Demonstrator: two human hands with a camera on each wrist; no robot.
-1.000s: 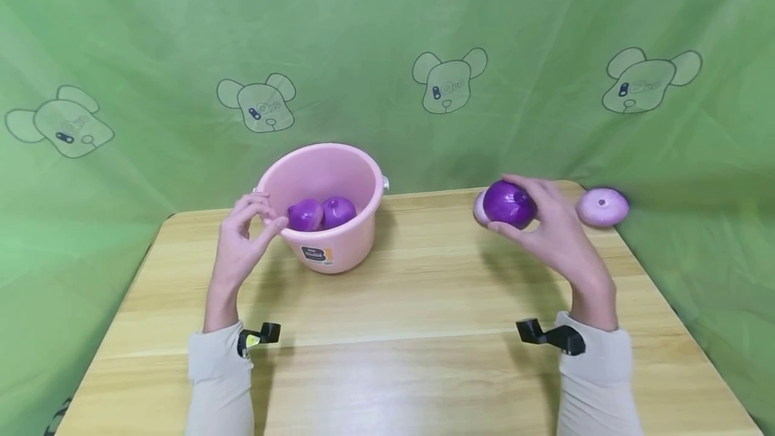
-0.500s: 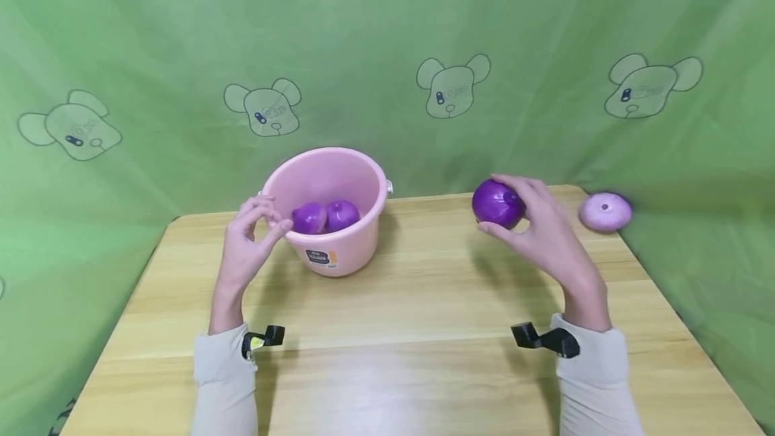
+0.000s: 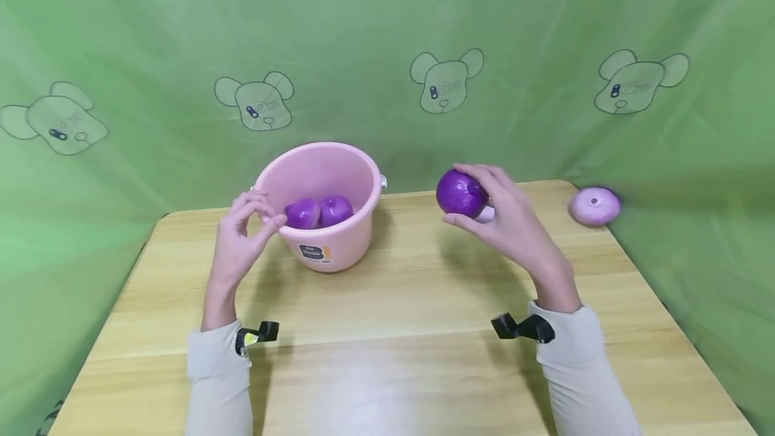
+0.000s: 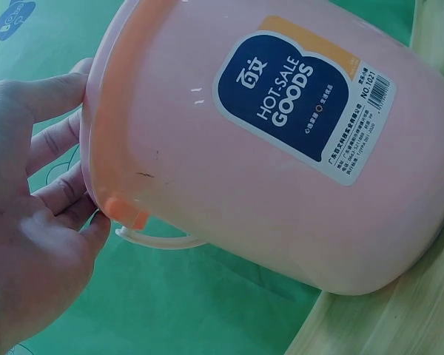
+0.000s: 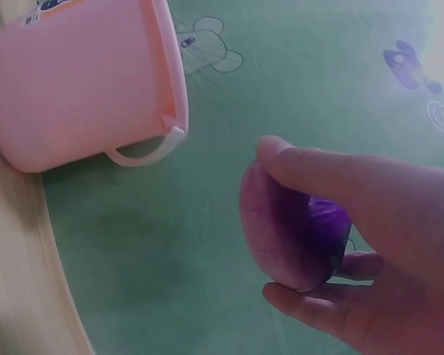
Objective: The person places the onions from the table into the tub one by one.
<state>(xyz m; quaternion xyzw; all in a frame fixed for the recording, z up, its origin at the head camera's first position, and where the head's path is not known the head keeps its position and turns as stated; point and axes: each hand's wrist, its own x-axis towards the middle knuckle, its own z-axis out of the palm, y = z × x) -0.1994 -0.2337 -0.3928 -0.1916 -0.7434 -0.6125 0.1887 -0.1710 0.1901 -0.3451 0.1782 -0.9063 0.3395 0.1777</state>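
Note:
A pink bucket (image 3: 329,251) stands at the back left of the table, with two glossy purple onions (image 3: 336,210) inside. My left hand (image 3: 239,247) holds its left rim, thumb and curled fingers at the edge; the left wrist view shows the fingertips on the rim (image 4: 96,126). To the right of the bucket, my right hand (image 3: 505,214) grips another purple onion (image 3: 458,192) between thumb and fingers, raised above the table. In the right wrist view the pale lilac base of this onion (image 5: 266,229) faces the bucket.
A pale lilac onion (image 3: 595,206) sits base up at the table's back right corner. Another pale round thing (image 3: 486,214) shows partly behind my right hand. The bucket's white handle (image 5: 144,154) hangs down. A green curtain (image 3: 363,32) closes off the back and sides of the wooden table (image 3: 387,355).
My right hand has carried its onion leftward, closer to the bucket. The pale thing behind it now shows on the onion's right side. My left hand keeps its place on the rim.

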